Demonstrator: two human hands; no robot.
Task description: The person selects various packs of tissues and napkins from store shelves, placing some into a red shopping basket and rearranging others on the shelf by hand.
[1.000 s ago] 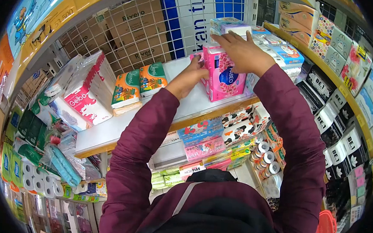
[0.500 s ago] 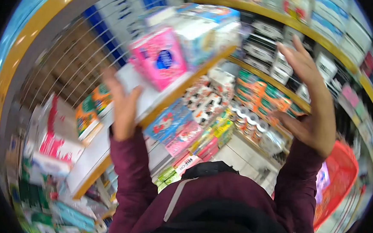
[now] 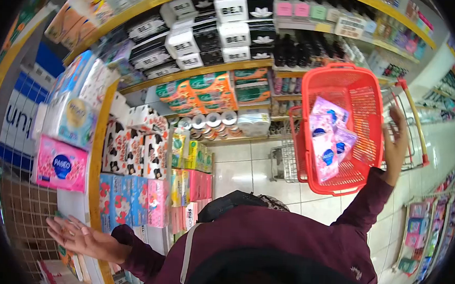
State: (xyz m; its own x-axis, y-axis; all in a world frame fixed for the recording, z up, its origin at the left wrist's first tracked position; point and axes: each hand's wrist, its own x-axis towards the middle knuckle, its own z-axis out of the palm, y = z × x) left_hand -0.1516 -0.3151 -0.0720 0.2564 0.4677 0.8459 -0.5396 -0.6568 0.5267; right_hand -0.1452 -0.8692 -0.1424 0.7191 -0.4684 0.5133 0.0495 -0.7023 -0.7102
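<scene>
My left hand (image 3: 88,242) is held palm up with its fingers stretched out over the shelf board on the left, with nothing in it. Just beyond it, a pink Paseo tissue pack (image 3: 62,164) lies at the shelf edge. My right hand (image 3: 395,144) reaches out beside the right rim of a red plastic basket (image 3: 363,101), fingers apart and holding nothing. Inside the basket are several purple-and-pink Paseo packs (image 3: 324,142). The basket sits on a wire shopping cart (image 3: 285,164), whose yellow handle (image 3: 415,119) is to the right of my hand.
Blue-and-white tissue packs (image 3: 72,119) stand behind the pink one. Black-and-white BE.1 boxes (image 3: 192,41) and orange-green packs (image 3: 202,91) fill the far shelves. Lower left are patterned tissue packs (image 3: 133,149). White floor tiles (image 3: 233,176) lie ahead; another display rack (image 3: 424,229) stands at right.
My view has swung right, bringing the whole basket and cart into sight. My hands have spread apart: the left has turned palm up lower over the shelf, the right has come beside the basket.
</scene>
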